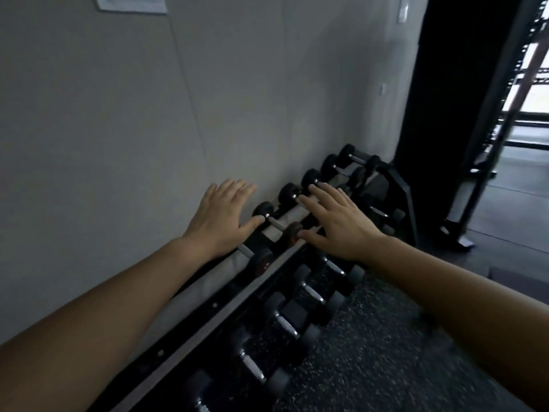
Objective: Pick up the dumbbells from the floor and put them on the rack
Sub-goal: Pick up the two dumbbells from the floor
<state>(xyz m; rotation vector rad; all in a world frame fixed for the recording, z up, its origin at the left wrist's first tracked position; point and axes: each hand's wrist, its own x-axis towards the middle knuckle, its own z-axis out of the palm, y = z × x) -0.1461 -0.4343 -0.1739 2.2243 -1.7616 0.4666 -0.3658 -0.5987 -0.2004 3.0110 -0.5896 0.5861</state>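
Open hands (221, 217) above racked dumbbells (279, 226).

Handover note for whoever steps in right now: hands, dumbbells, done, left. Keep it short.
Left hand: open, fingers spread, holding nothing, above the rack's upper tier.
Right hand: open, empty, also above the upper tier.
Rack: against the wall, upper tier carries a row of dumbbells; the near end of that tier looks bare.
Lower row of dumbbells: lined up below; too dark to tell whether they sit on a lower tier or on the floor.
Done: upper row seated.
Left: check the lower row, lift any still on the floor.
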